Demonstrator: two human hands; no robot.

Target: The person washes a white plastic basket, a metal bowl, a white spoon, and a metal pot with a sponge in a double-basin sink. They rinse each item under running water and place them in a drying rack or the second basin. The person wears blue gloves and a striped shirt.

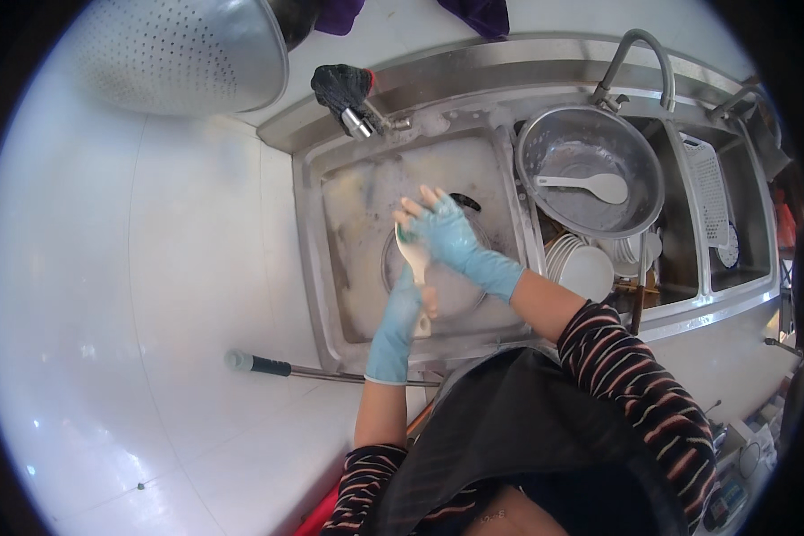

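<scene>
Over a steel sink basin (368, 194) of cloudy, sudsy water, my left hand (409, 301), in a light blue glove, grips the handle of a white rice paddle (412, 256). The paddle's blade points away from me. My right hand (442, 228), gloved the same way with its fingertips bare, presses something green, probably a scouring pad (404, 234), against the blade. Most of the pad is hidden under the fingers. Beneath my hands a round vessel (387, 258) lies in the water; a dark curved object (465, 202) shows beside my right hand.
A steel bowl (589, 208) holding another white rice paddle (606, 187) rests over the middle basin. Stacked white plates (584, 271) stand below it. A white perforated basket (707, 194) is farther right. A faucet (358, 124) with a dark glove (342, 87) rises behind the sink. A large colander (181, 60) hangs upper left.
</scene>
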